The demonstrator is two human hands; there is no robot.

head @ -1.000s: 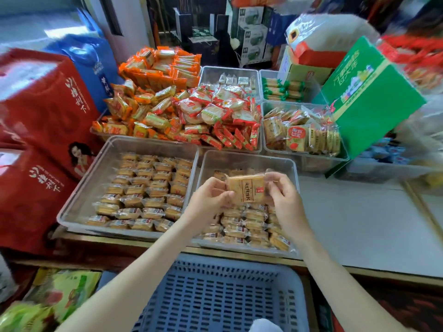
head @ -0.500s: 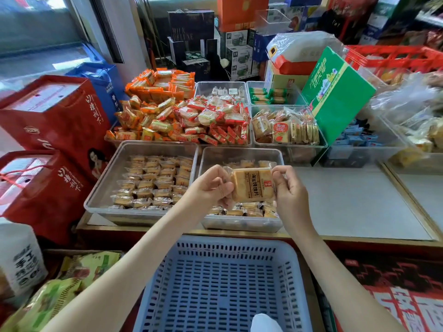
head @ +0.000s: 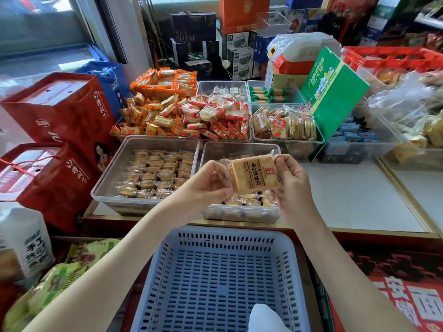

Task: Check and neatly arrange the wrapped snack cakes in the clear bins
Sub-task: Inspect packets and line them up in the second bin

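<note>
A single wrapped snack cake, a flat golden square in clear film with dark print down its face, is held up between both hands, face toward the camera and tilted slightly. The left hand pinches the film at the cake's left edge, its fingers curled in. The right hand grips the right edge, thumb at the upper corner and fingers curled behind. The cake hangs in the air, just above the right clear bin, touching nothing but the two hands.

That bin holds more cakes of the same kind along its near side; the hands hide much of its inside. Touching it on the left stands the left clear bin, with small wrapped cakes laid in neat rows. Both bins sit at the near edge of the table.

Behind them, further bins carry heaped orange and red packets and upright biscuit packs, with a green box leaning beside these. Red gift bags stand to the left. Below the forearms sits a blue slotted basket.
</note>
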